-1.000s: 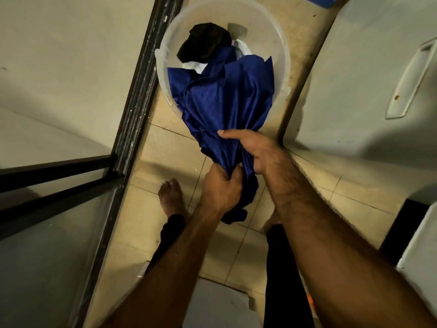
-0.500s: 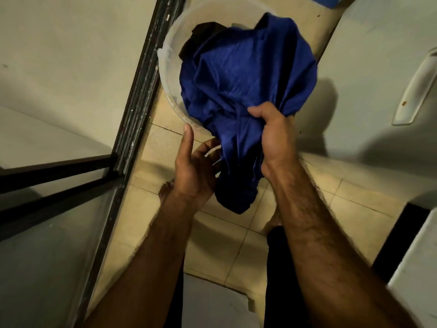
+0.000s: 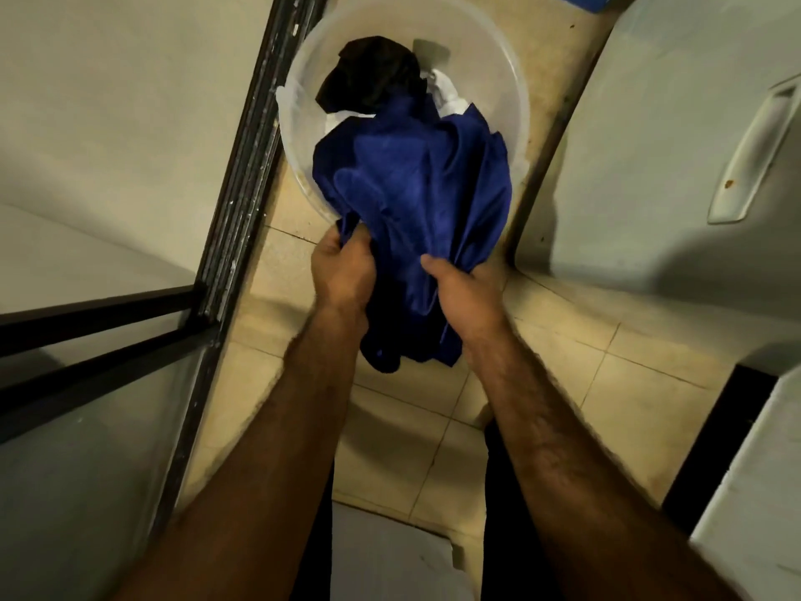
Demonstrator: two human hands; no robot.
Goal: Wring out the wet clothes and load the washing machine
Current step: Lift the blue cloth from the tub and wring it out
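left hand: grip closed on the dark blue cloth garment, fingers bunched into its left edge right at the near rim of the round translucent white plastic tub; right hand: grip also closed on the same garment, thumb on top, fingers wrapped under its right side; hands sit side by side, near but not touching, fabric gathered between them; the garment's upper part spreads over the near rim and into the tub, its lower end hangs below the hands above the beige tiled floor; at the far side of the tub a crumpled black garment lies on top, a white garment just beside it on the right, both partly under the blue one; tub stands on the floor between a dark metal frame on the left and a pale white panel with a long white handle on the right; cannot tell what appliance that panel belongs to; black trouser legs show under the forearms; a white flat-topped object sits at the bottom edge
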